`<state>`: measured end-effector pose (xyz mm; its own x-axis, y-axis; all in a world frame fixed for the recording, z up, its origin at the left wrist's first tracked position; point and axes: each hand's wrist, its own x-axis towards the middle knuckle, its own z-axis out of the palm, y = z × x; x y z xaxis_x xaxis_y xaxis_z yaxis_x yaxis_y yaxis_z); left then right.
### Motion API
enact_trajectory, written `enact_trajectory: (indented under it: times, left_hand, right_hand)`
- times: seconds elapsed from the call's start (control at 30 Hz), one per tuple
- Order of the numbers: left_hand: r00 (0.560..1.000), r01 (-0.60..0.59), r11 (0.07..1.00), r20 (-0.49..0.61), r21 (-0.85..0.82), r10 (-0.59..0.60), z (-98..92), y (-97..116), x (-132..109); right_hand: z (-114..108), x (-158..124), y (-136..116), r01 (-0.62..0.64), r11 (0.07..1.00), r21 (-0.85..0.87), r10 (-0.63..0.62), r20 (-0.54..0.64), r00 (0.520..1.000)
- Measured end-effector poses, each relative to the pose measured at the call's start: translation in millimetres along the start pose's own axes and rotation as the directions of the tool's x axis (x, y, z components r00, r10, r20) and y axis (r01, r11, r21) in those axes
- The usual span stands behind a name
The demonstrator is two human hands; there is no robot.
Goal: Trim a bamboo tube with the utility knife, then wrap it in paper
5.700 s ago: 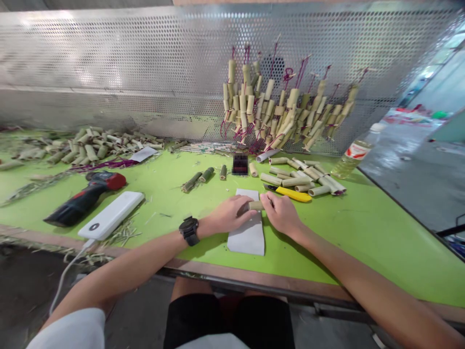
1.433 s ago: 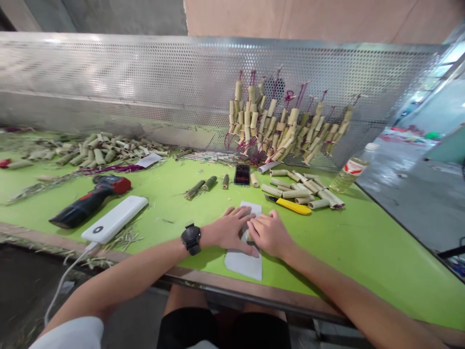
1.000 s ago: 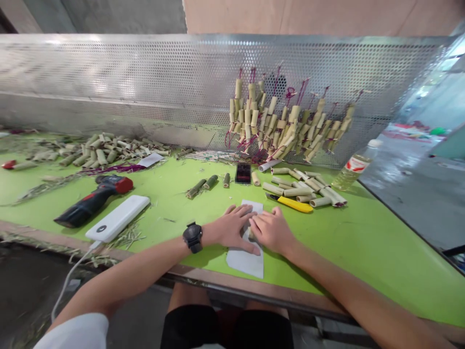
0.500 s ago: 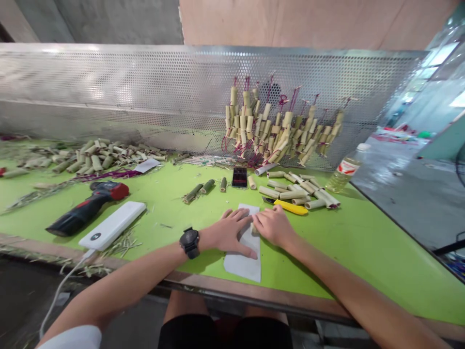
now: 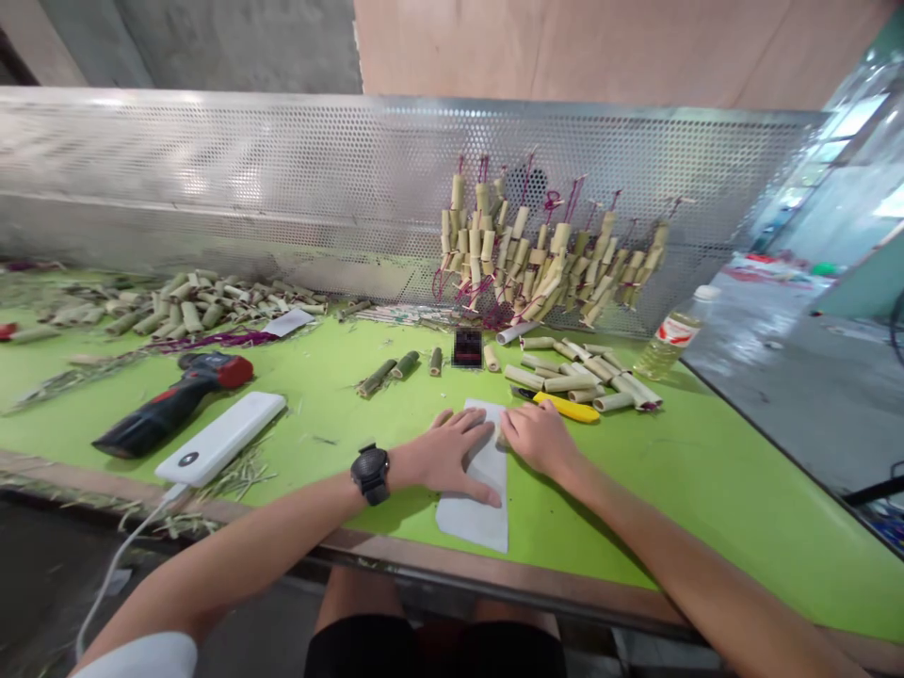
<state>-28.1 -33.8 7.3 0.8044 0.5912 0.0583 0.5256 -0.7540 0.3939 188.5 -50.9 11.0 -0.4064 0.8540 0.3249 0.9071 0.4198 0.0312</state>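
A white sheet of paper (image 5: 472, 523) lies on the green table top near its front edge. My left hand (image 5: 452, 452) rests flat on it with the fingers spread, and a black watch (image 5: 371, 473) is on that wrist. At the sheet's right edge, the closed fingers of my right hand (image 5: 540, 438) grip a small bamboo piece (image 5: 502, 437), mostly hidden by them. Just beyond that hand lies a yellow utility knife (image 5: 557, 405). Past the knife is a loose group of cut bamboo tubes (image 5: 572, 381).
Strung bamboo figures (image 5: 523, 245) hang on the perforated metal panel (image 5: 282, 160). An oil-coloured bottle (image 5: 674, 339) stands at the right. Leftward are a cordless drill (image 5: 176, 400), a white power bank (image 5: 222, 438) with a cable, and a bamboo pile (image 5: 187, 306). Green tubes (image 5: 406, 363) lie ahead.
My right hand has slid slightly right with the bamboo piece, widening the gap to my left hand. My left hand stays flat on the paper.
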Motion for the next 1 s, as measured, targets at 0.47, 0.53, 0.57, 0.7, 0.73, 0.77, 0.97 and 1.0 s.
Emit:
enact_trajectory:
  times: [0.47,0.53,0.57,0.7,0.73,0.77,0.97,1.0]
  left_hand:
    - [1.0,-0.012,1.0,0.01,-0.01,0.012,-0.2,-1,0]
    - [1.0,-0.009,1.0,0.004,-0.015,0.009,0.2,-1,0]
    - [1.0,-0.006,1.0,-0.001,-0.018,0.006,0.4,-1,0]
    - [1.0,-0.003,1.0,-0.014,-0.016,0.003,1.4,-1,0]
    - [1.0,-0.003,1.0,-0.011,-0.013,0.002,1.5,-1,0]
    - [1.0,-0.001,1.0,-0.009,-0.011,0.001,1.6,-1,0]
    - [1.0,0.006,1.0,0.003,-0.02,-0.006,0.3,-1,0]
    - [1.0,0.01,1.0,0.004,-0.022,-0.009,-0.1,-1,0]
  right_hand:
    - [1,-2,-4,0.079,0.995,0.064,-0.077,-0.032,0.997]
    - [1,-6,-13,0.137,0.982,0.129,-0.133,-0.041,0.99]
    - [1,-8,-16,0.163,0.976,0.144,-0.159,-0.04,0.987]
    - [-1,-5,-9,0.144,0.986,0.08,-0.142,-0.025,0.99]
    - [-1,-3,-5,0.11,0.993,0.053,-0.109,-0.028,0.994]
    - [0,-2,-2,0.08,0.996,0.033,-0.079,-0.034,0.996]
    - [1,-8,-18,0.192,0.966,0.172,-0.186,-0.047,0.981]
    - [0,-9,-21,0.203,0.963,0.175,-0.198,-0.045,0.979]
